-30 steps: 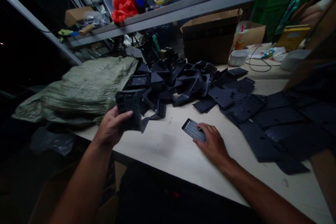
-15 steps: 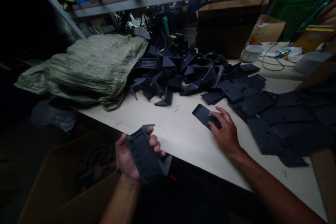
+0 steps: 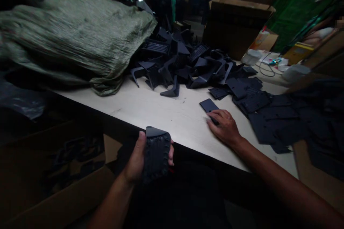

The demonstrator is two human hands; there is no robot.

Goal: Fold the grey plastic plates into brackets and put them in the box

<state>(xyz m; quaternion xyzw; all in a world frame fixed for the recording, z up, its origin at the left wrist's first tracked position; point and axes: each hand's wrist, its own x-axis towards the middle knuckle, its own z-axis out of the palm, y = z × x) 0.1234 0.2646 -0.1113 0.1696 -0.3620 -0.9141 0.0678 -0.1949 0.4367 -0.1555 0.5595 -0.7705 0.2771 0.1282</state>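
One panel in left hand, another under right.

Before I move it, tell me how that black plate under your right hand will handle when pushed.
The black plate looks like thin moulded plastic, so probably stiff and light for its size. Lying flat on the smooth tabletop, it would likely slide easily, not roll or tip.

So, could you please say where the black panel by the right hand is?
In the head view, the panel lies on the pale tabletop, partly under the right hand, beside other flat black panels.
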